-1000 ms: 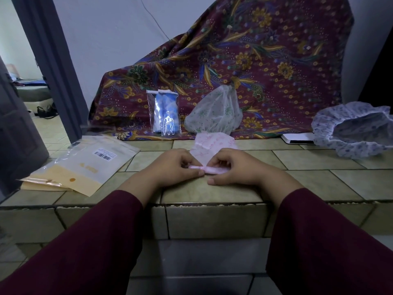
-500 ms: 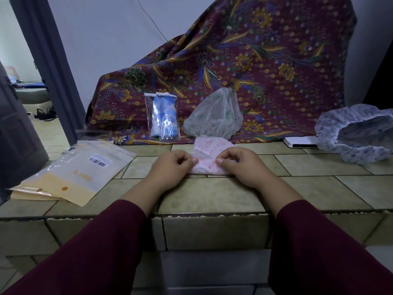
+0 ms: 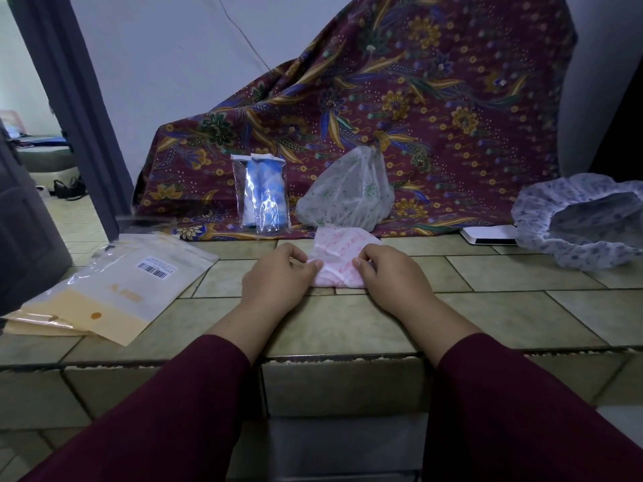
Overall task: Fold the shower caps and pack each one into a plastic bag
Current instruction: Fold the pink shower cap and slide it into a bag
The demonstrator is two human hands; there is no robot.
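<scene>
A pink patterned shower cap (image 3: 338, 256), partly folded, lies on the tiled counter (image 3: 334, 328) in the middle. My left hand (image 3: 278, 276) pinches its left edge and my right hand (image 3: 389, 276) pinches its right edge, fingertips facing each other. Behind it leans a clear plastic bag holding a folded blue cap (image 3: 262, 193). A green-printed cap (image 3: 348, 194) sits bunched beside that bag. A blue-flowered cap (image 3: 581, 220) lies open at the right.
A stack of flat plastic bags with yellow cards and a barcode label (image 3: 111, 290) lies at the left. A maroon batik cloth (image 3: 400, 99) drapes the back. A white flat object (image 3: 490, 235) sits by the blue-flowered cap. A dark door frame (image 3: 69, 99) stands left.
Both hands have moved away from me along the pink cap, rolling or folding its near edge over. The folded part is now thicker and less of the cap shows beyond my fingers.
</scene>
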